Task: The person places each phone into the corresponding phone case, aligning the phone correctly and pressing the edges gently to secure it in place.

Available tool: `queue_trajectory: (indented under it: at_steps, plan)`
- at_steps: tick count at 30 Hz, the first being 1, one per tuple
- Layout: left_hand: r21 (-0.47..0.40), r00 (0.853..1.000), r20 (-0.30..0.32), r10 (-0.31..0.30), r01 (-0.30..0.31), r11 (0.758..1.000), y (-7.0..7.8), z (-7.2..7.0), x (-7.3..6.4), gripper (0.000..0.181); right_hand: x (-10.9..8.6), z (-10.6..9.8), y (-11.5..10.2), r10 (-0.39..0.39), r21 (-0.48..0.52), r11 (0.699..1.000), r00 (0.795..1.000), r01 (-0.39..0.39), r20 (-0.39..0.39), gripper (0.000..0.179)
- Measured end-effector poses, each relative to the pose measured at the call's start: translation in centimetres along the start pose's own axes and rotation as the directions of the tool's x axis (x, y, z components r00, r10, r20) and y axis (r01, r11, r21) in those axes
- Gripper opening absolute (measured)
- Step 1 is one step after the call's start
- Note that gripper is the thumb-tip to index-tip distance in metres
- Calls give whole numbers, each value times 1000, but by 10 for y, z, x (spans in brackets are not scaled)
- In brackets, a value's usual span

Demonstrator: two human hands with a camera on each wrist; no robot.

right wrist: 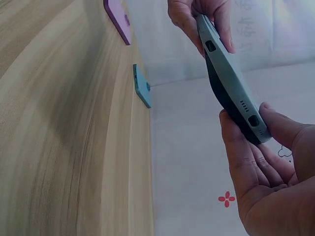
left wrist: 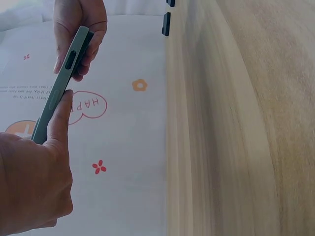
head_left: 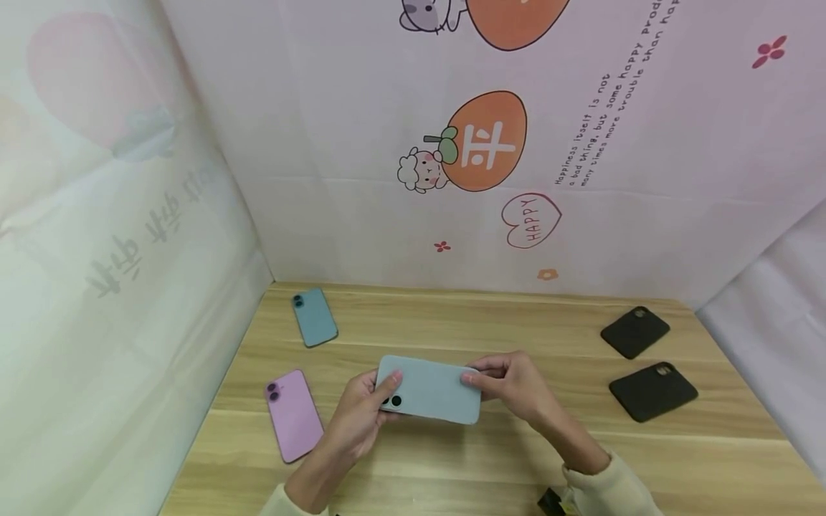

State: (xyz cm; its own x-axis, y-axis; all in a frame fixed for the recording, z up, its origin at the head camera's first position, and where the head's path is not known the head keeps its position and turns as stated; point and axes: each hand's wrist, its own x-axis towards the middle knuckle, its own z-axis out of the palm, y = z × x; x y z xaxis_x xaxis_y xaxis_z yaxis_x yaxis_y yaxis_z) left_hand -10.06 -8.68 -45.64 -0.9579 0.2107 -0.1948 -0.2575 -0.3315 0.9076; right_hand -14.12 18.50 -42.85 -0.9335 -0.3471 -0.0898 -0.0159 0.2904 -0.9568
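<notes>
A pale blue-green phone (head_left: 432, 390) is held above the table, its back facing up and its camera lenses at the left end. My left hand (head_left: 355, 416) grips that left end, thumb on the back beside the lenses and fingers underneath. The right end is pinched by my right hand (head_left: 521, 387), with the thumb on top. In the right wrist view, port and speaker holes show on the phone's edge (right wrist: 234, 83), with a dark layer below it. Whether that layer is the screen or a separate piece, I cannot tell. A dark oblong slot marks the side (left wrist: 71, 60) in the left wrist view.
On the left of the wooden table (head_left: 452, 315) lie a blue phone (head_left: 317, 320) and a purple phone (head_left: 298, 423). Two black phone cases (head_left: 635, 333) lie at the right, one nearer me. Printed white cloth (head_left: 348, 215) hangs behind the table and along its sides.
</notes>
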Motion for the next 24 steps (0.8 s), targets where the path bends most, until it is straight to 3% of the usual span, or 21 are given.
queue_trajectory:
  at_steps: [15,24]
  plan:
    - [-9,1000,-12,-7,7,1000,-2,0,-1,44,1,1,2,-11,12,1000,1000,11,3,26]
    - [-12,1000,-3,-20,20,1000,-2,2,0,44,1,-4,3,-3,46,999,999,1,52,26]
